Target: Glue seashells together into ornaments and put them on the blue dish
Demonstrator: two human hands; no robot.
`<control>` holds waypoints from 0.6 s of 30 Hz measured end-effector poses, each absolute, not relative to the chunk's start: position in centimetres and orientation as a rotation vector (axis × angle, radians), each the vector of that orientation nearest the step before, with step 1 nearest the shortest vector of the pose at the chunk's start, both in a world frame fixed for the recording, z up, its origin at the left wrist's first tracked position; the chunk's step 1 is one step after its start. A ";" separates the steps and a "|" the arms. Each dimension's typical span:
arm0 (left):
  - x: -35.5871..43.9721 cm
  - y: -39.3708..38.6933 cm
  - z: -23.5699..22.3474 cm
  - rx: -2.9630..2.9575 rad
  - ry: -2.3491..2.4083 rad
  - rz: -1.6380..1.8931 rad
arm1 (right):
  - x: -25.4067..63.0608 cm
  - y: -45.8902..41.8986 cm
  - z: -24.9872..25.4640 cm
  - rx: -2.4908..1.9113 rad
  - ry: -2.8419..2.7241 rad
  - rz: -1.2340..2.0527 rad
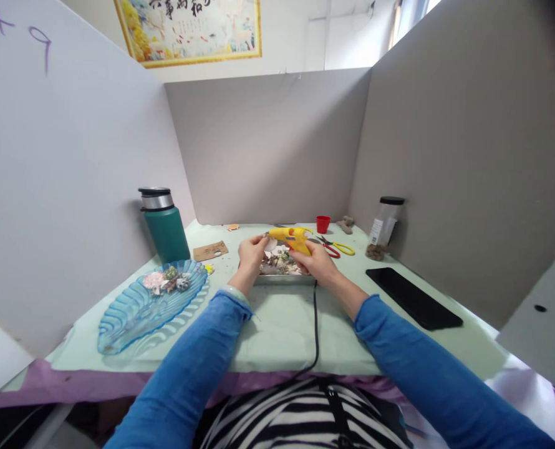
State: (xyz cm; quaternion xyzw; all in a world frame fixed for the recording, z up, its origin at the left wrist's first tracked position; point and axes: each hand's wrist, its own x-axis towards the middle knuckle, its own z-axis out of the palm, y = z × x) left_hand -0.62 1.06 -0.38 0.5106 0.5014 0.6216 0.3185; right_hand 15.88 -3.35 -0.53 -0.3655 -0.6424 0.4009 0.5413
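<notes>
A yellow plastic glue gun [290,235] sits above a shallow silver metal tray [284,280] of mixed shells [282,263] in the middle of the bench [277,340], its long axis roughly level from right to left, nozzle pointing left. The right hand [320,263] has its fingers wrapped around the handle, probably to face the nozzle toward the pale, flat, shell-like piece [272,244] pinched in the narrow fingers of the left hand [251,254]. A slack black cord [315,324] runs to the near edge, likely leaving the gun free to turn.

Yellow glue gun [290,234], barrel level, pointing left, pale piece [271,244] — perhaps a shell — near its front, shallow silvery tray [284,280] below, holding mixed bits [282,264].
</notes>
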 end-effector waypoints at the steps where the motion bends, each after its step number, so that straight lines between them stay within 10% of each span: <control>1: -0.6 1.0 -0.3 1.346 1.319 1.637 | 15.9 -3.3 -0.5 -0.867 -1.527 0.952; 18: -0.7 0.9 -0.2 1.337 1.306 1.617 | 15.9 -3.4 -0.5 -0.863 -1.523 0.965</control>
